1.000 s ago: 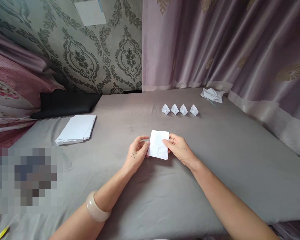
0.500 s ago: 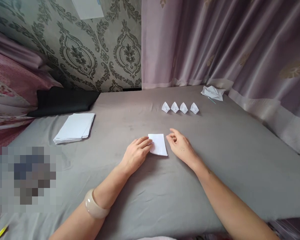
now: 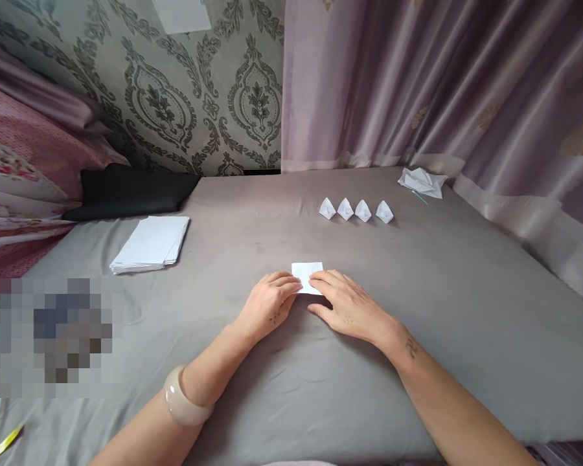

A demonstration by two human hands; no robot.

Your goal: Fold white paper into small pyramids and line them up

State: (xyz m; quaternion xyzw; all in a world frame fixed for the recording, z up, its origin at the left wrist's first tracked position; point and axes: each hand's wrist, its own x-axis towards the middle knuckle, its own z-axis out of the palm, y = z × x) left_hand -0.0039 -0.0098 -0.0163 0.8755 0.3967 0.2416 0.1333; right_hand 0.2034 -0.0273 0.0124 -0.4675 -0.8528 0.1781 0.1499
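Note:
A small white square of folded paper (image 3: 301, 272) lies on the grey cloth in front of me. My left hand (image 3: 269, 303) has its fingers curled over the paper's left edge and holds it, the thumb mostly hidden. From the other side, the fingertips of my right hand (image 3: 344, 299) lie flat on the paper's right part. The right thumb stands apart below, off the paper. Beyond the hands, several small folded paper pieces (image 3: 345, 210) with pointed tips sit in a row.
At the left is a stack of white paper sheets (image 3: 150, 243), with black cloth (image 3: 131, 191) behind it. Crumpled white paper (image 3: 422, 181) lies at the far right near the curtain (image 3: 359, 84). A yellow strip (image 3: 2, 446) shows at the lower left corner.
My right hand has come in from the right and turned palm down, its fingers now on the paper. The left hand stays at the paper's left edge. The view has shifted slightly.

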